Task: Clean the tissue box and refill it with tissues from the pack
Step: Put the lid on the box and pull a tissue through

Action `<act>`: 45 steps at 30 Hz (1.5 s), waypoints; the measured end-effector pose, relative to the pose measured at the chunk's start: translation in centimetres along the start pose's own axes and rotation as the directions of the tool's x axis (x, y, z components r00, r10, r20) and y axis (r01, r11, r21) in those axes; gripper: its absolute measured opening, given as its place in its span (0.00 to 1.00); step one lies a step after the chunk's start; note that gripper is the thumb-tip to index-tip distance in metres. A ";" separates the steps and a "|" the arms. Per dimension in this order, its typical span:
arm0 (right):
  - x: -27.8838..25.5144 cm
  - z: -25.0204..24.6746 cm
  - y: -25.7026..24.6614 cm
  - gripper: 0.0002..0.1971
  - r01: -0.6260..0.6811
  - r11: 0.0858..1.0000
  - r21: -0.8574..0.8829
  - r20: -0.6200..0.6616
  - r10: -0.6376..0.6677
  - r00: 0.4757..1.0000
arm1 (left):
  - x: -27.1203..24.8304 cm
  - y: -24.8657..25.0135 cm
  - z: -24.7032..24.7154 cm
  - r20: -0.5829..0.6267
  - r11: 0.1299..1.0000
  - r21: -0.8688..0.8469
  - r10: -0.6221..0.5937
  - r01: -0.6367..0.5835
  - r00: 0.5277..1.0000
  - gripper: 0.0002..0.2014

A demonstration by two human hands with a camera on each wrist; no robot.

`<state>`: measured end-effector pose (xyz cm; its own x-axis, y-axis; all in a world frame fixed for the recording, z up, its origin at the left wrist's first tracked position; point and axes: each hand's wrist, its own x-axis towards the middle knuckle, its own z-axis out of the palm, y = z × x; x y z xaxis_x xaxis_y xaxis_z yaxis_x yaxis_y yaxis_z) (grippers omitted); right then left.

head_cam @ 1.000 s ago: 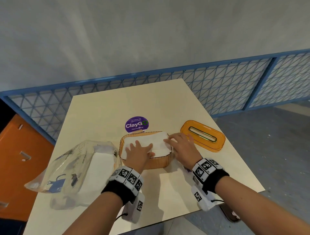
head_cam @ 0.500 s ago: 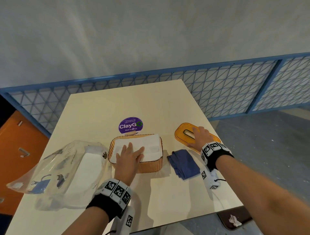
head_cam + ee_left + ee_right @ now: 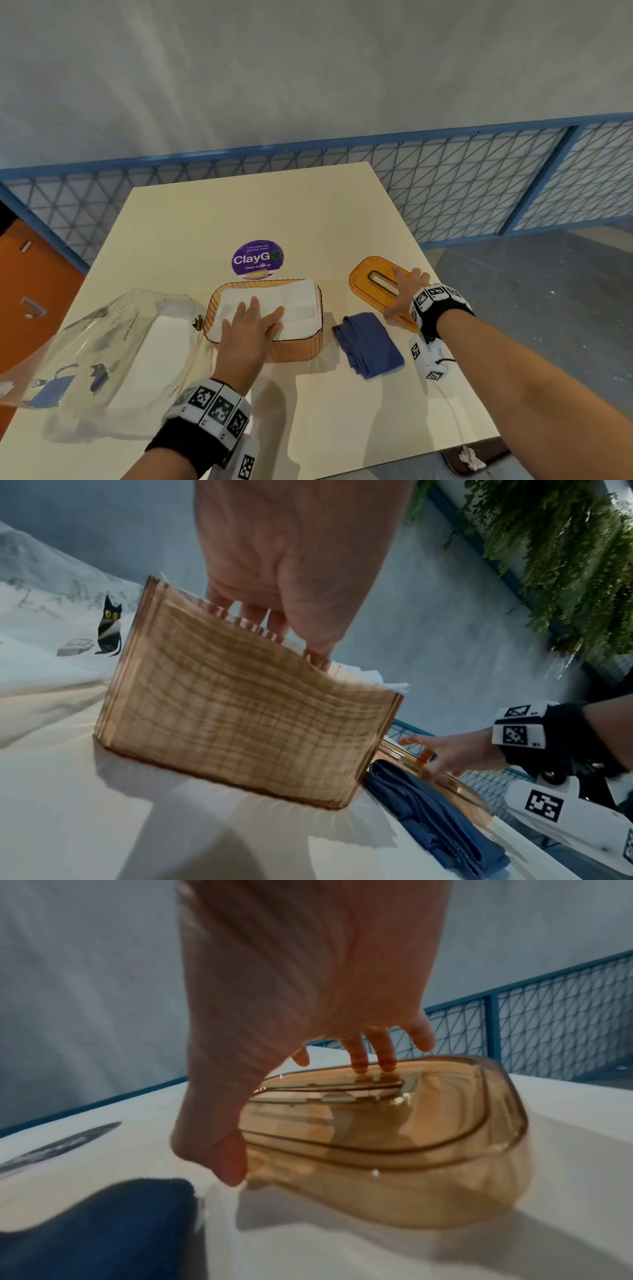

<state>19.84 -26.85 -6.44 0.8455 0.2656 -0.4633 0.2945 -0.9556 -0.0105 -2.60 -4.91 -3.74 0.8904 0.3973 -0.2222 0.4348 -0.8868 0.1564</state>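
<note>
An amber tissue box (image 3: pixel 298 353) (image 3: pixel 240 723) stands open on the table, filled with white tissues (image 3: pixel 301 301). My left hand (image 3: pixel 250 329) (image 3: pixel 291 574) lies flat on the tissues with straight fingers, pressing them down. The amber lid (image 3: pixel 366 277) (image 3: pixel 411 1137), with its slot, lies to the right of the box. My right hand (image 3: pixel 407 291) (image 3: pixel 308 988) spans the lid, thumb against its near rim and fingertips on its top. The clear tissue pack (image 3: pixel 113 359) (image 3: pixel 51 615) lies left of the box, with tissues still inside.
A folded blue cloth (image 3: pixel 368 342) (image 3: pixel 438 818) (image 3: pixel 95 1226) lies between box and lid. A purple round sticker (image 3: pixel 257 257) is behind the box. The table's right edge runs close past the lid; a dark object with crumpled white paper (image 3: pixel 472 455) sits on the floor below.
My right hand left the box's right side, uncovering the blue cloth, and moved right onto the lid, where its thumb now reaches the near rim. My left hand stays on the tissues.
</note>
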 end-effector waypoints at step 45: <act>-10.5 -2.5 -15.9 0.59 0.650 0.754 -0.094 0.070 -0.646 0.760 | -2.8 -5.4 -0.7 -0.355 0.869 -0.491 -0.130 -0.066 0.926 0.12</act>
<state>7.38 -14.09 0.76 0.4212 0.8102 -0.4076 0.8132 -0.5364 -0.2259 -7.35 -1.06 -3.29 0.8154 0.5672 0.1157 0.3853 -0.6810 0.6228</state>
